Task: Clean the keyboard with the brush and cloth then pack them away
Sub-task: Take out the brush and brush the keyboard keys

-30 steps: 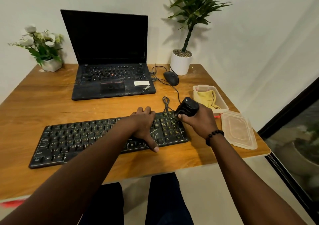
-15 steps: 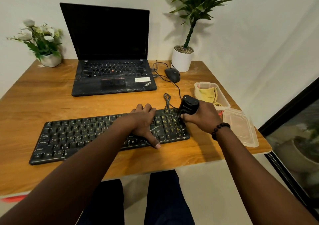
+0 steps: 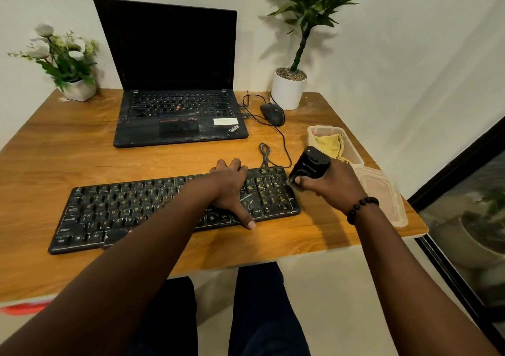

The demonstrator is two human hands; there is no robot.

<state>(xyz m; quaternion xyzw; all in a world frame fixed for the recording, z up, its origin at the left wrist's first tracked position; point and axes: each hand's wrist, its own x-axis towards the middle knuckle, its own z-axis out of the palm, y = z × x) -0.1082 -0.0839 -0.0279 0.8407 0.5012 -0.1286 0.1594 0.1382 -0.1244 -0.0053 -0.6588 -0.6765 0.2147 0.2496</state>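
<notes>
At the far left corner of your wooden desk (image 3: 68, 148) stands a small white pot of pale flowers (image 3: 62, 58). Right of it, against the far wall, the laptop (image 3: 175, 82) sits open with its screen dark.

Nearer to you, the black keyboard (image 3: 123, 208) lies across the desk, its left end angled a little toward the near edge. Your left hand (image 3: 229, 189) rests flat on the right part of it, fingers stretched loosely over the far rows and the thumb hooked over the near edge; it holds nothing, only pressing the keyboard down.

Behind the keyboard's right end its bundled cable (image 3: 264, 155) lies on the wood, and farther back a black mouse (image 3: 272, 114) sits just in front of a white pot with a tall green plant (image 3: 297, 55).

Your right hand (image 3: 332, 185) has its fingers curled tight round the black brush (image 3: 308, 167), which is tilted with its lower end at the keyboard's right edge. A dark bead bracelet (image 3: 362, 208) circles that wrist.

Just beyond the brush, a clear plastic box (image 3: 354, 153) holds the yellow cloth (image 3: 328, 142). Its clear lid (image 3: 385, 197) lies flat on the desk by the right edge, nearer you than the box.
</notes>
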